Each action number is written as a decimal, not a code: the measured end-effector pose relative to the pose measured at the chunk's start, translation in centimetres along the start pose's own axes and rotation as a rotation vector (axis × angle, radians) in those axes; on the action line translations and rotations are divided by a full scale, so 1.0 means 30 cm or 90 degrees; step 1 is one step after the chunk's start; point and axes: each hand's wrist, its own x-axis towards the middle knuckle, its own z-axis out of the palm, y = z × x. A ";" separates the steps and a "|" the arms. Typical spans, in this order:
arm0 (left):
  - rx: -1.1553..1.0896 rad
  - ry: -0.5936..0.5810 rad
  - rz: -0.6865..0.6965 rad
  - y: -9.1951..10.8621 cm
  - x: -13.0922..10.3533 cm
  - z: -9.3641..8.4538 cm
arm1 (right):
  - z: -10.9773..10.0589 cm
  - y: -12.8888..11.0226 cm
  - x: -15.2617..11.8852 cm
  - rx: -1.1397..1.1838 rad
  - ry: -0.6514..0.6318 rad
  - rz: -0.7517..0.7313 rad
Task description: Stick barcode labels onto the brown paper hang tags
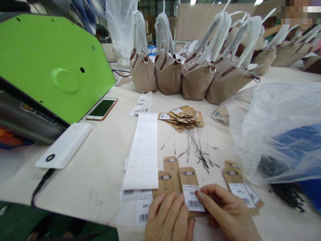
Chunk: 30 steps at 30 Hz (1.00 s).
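Observation:
Both my hands are at the front of the table over brown cardboard hang tags. My left hand [168,216] lies with its fingers side by side over the lower part of a tag [165,180], the fingertips reaching the left edge of a labelled tag [192,192]. That tag bears a white price label with a barcode and "244". My right hand [225,214] pinches its right edge, thumb on the label; the other fingers curl partly out of sight. Left of my hands lies a strip of white stickers [144,150], with printed barcode labels [142,209] showing beneath.
Labelled tags [239,189] lie at right, and a pile of tags [184,117] with black strings behind. Beige handbags [168,73] stand farther back. A clear plastic bag [283,134] covers the right side. At left are a phone [102,109], a white device [64,145] and a green-sided machine [57,60].

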 end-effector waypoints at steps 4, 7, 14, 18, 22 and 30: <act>0.002 0.017 0.001 -0.004 0.014 -0.002 | 0.000 0.002 0.001 -0.016 0.002 -0.010; 0.009 0.025 0.007 0.003 0.017 0.015 | 0.004 -0.005 -0.002 -0.011 0.008 -0.016; -0.008 0.156 -0.078 0.033 0.006 0.067 | 0.009 -0.005 -0.006 -0.020 0.016 -0.041; 0.026 0.041 -0.020 0.014 0.001 0.024 | 0.001 0.011 0.006 -0.038 -0.014 -0.062; 0.036 0.000 0.009 0.002 -0.010 0.017 | -0.005 0.020 0.021 -0.090 -0.047 -0.101; -0.015 0.106 -0.051 0.027 -0.007 0.058 | -0.008 0.007 0.016 -0.205 -0.013 -0.134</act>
